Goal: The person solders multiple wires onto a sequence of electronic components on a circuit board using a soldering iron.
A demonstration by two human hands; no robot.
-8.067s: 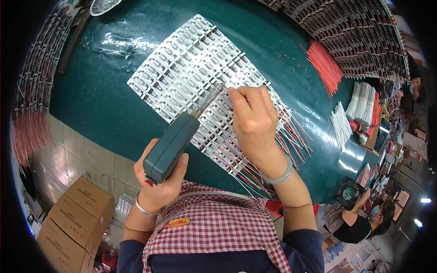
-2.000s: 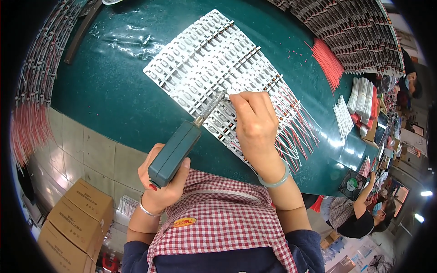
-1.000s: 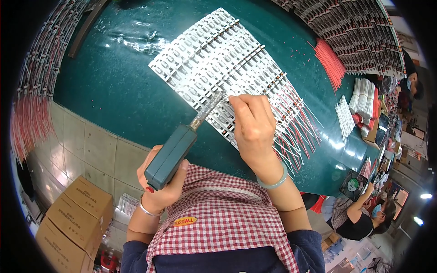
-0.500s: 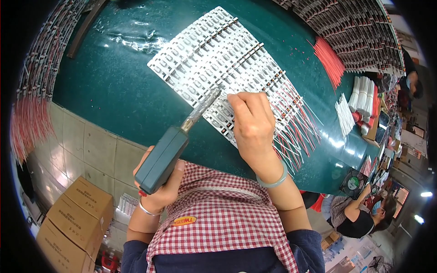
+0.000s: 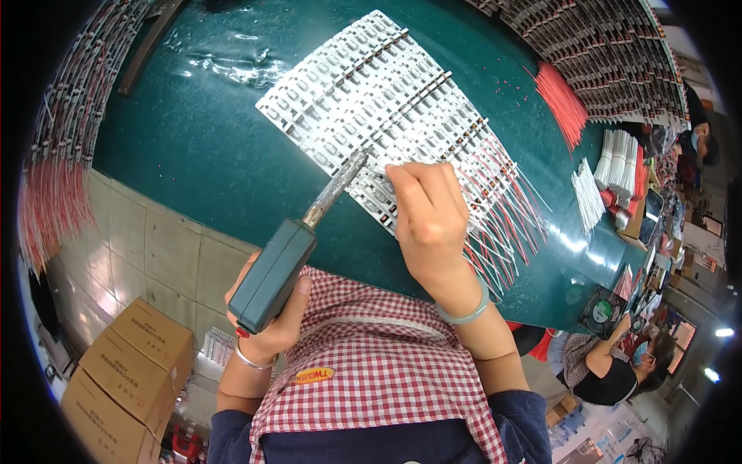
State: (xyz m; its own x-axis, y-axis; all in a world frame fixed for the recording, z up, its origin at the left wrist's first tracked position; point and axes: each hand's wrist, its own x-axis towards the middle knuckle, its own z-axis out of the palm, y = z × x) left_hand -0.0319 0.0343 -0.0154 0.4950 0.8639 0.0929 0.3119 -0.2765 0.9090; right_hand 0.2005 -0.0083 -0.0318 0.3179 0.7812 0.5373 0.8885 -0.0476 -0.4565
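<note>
My left hand (image 5: 287,319) is closed around the dark green body of a soldering gun (image 5: 272,272). Its metal barrel slants up and right, and the tip is over a panel of white circuit boards (image 5: 340,100) on the table. Close to that tip, my right hand (image 5: 434,224) is closed in a pinch above the boards; whatever the fingertips hold is too small to make out. Red and white wires (image 5: 502,232) trail from the panel's right side, partly behind my right hand. Dark strips run across the rows of boards.
The green table (image 5: 185,155) carries red wires (image 5: 560,104), white wire bundles (image 5: 616,166) and a black fan (image 5: 601,311) at the right. Wired boards (image 5: 603,54) lie at the upper right, more at far left. Cardboard boxes (image 5: 127,371) stand lower left; a person (image 5: 610,363) works at right.
The soldering gun's tip has shifted slightly left. The board panel has slid a little to the right in view. My right hand keeps its pinch at nearly the same place.
</note>
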